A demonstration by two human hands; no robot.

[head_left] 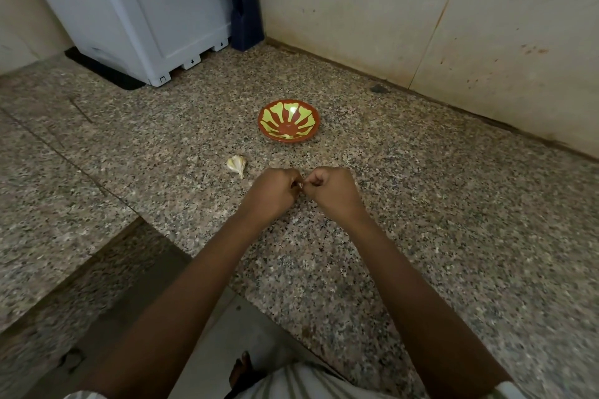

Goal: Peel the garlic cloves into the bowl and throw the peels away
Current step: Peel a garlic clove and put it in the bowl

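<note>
Two hands meet knuckle to knuckle low over the counter (421, 204): the left hand (270, 194) and the right hand (334, 191) are both curled, fingertips pinching one small pale thing between them. Only a sliver of it shows, and I take it for a garlic clove (300, 185) with its skin being worked off. At 12 o'clock from the hands, a little apart, sits the bowl (282, 129), red with yellow-green markings; nothing pale lies in it, so no peeled clove has gone in yet. At about 10 o'clock from the hands, near the left knuckles, a garlic piece (236, 164) lies on the stone in its papery skin, untouched. By my reckoning the task is at its very beginning: the first clove is in hand, none is delivered, the piece on the counter waits its turn, and the peels have yet to be gathered and thrown away. No bin shows anywhere, and any loose peel is too small to tell against the speckled stone
</note>
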